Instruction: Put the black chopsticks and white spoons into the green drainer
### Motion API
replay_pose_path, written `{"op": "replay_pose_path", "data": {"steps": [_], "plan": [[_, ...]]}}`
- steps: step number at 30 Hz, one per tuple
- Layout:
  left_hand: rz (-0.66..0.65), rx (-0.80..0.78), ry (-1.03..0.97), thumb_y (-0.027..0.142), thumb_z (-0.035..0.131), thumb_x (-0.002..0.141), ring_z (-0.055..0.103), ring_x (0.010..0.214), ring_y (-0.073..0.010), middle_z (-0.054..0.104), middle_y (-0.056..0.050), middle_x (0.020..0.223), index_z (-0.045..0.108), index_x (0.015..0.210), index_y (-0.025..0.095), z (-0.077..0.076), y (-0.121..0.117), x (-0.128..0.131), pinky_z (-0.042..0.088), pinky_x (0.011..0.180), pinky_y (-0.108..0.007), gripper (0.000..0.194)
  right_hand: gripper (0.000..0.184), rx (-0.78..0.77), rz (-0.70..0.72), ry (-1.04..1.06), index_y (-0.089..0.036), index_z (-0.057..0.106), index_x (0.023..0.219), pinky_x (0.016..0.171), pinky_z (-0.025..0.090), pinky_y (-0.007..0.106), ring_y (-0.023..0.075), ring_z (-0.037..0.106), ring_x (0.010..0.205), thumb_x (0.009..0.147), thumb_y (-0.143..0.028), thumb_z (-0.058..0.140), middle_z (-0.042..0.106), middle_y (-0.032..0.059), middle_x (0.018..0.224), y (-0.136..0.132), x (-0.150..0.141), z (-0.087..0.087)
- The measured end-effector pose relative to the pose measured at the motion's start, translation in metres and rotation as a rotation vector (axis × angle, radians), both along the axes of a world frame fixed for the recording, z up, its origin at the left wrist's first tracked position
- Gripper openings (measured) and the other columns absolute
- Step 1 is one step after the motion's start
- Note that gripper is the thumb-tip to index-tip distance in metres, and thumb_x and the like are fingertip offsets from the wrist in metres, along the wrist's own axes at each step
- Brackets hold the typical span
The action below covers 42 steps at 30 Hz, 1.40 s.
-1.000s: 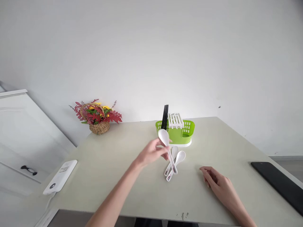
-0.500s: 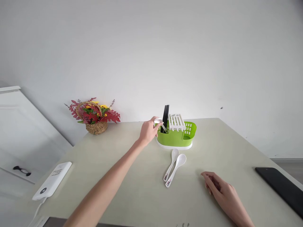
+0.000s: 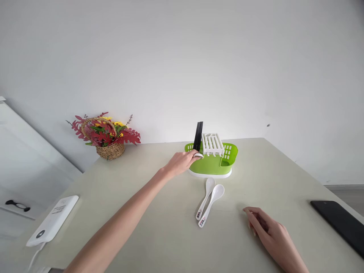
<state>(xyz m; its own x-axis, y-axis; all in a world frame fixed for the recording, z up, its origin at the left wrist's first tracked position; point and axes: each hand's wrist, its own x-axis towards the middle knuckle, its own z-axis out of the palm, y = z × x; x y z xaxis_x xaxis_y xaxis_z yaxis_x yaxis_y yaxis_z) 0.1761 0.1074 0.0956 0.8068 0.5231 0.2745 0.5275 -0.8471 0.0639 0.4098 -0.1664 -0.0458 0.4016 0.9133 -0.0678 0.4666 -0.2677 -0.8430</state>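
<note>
My left hand [image 3: 184,161] is closed on a white spoon [image 3: 198,155] at the left compartment of a green utensil holder [image 3: 209,165]. Only the spoon's bowl shows; its handle is hidden. Black chopsticks [image 3: 198,136] stand upright in that same compartment, just behind my fingers. Two more white spoons [image 3: 210,201] lie side by side on the table in front of the holder, bowls pointing away from me. To their right my right hand [image 3: 265,227] rests on the tabletop, fingers curled in, with nothing seen in them.
A wicker basket of artificial flowers [image 3: 110,149] stands at the back left by the wall. A white device with a cable [image 3: 52,222] lies at the table's left edge. On the right edge lies a black phone-like slab [image 3: 338,222]. A white slotted rack [image 3: 212,144] tops the holder's middle.
My left hand has carried the spoon from above the other spoons to the holder's left compartment, then lowered it there. My right hand has stayed resting on the table.
</note>
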Motion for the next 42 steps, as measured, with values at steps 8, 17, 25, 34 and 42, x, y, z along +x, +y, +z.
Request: {"op": "replay_pose_path", "data": {"steps": [8,17,25,34,42], "plan": [[0.054,-0.004,-0.319,0.047,0.048,0.107,0.065,0.061,-0.0115,0.071,-0.005,0.126,0.048,0.138,0.026,-0.012,-0.028,-0.04,0.049,0.062,-0.026,0.037,0.052,0.022,-0.003,-0.021,-0.027,0.069,0.114,0.062,0.048,0.025,0.0169,0.059,0.062,0.093,-0.07,0.048,0.065,-0.0011,0.07,0.0,0.0,0.002],[0.186,-0.183,-0.089,0.042,0.052,0.105,0.071,0.076,-0.0172,0.07,-0.004,0.109,0.058,0.108,0.023,-0.084,-0.123,-0.03,0.049,0.062,-0.028,0.021,0.05,0.076,0.002,-0.034,-0.025,0.07,0.113,0.061,0.047,0.026,0.0173,0.058,0.061,0.095,-0.067,0.049,0.064,-0.0004,0.069,-0.002,-0.001,0.002],[0.234,-0.128,0.138,0.038,0.067,0.098,0.073,0.084,-0.027,0.066,-0.013,0.119,0.052,0.128,0.02,-0.064,-0.142,0.049,0.052,0.065,-0.036,0.038,0.051,0.084,0.016,0.024,-0.023,0.068,0.115,0.063,0.045,0.027,0.017,0.057,0.064,0.097,-0.066,0.048,0.061,-0.0009,0.071,-0.001,-0.002,0.003],[0.145,-0.119,0.258,0.024,0.061,0.1,0.074,0.088,-0.0292,0.074,-0.013,0.093,0.065,0.112,0.015,-0.072,-0.145,0.088,0.054,0.073,-0.038,0.016,0.05,0.103,0.025,0.034,-0.023,0.068,0.117,0.063,0.045,0.027,0.0166,0.056,0.063,0.098,-0.065,0.047,0.061,-0.0018,0.07,0.002,-0.004,0.007],[0.154,-0.403,0.039,0.046,0.066,0.097,0.073,0.076,-0.0241,0.076,-0.005,0.084,0.07,0.091,0.02,-0.041,-0.146,0.062,0.047,0.061,-0.031,0.026,0.05,0.109,0.025,-0.007,-0.024,0.07,0.116,0.062,0.047,0.026,0.0171,0.058,0.062,0.098,-0.065,0.047,0.063,-0.0012,0.069,0.0,-0.003,0.009]]}}
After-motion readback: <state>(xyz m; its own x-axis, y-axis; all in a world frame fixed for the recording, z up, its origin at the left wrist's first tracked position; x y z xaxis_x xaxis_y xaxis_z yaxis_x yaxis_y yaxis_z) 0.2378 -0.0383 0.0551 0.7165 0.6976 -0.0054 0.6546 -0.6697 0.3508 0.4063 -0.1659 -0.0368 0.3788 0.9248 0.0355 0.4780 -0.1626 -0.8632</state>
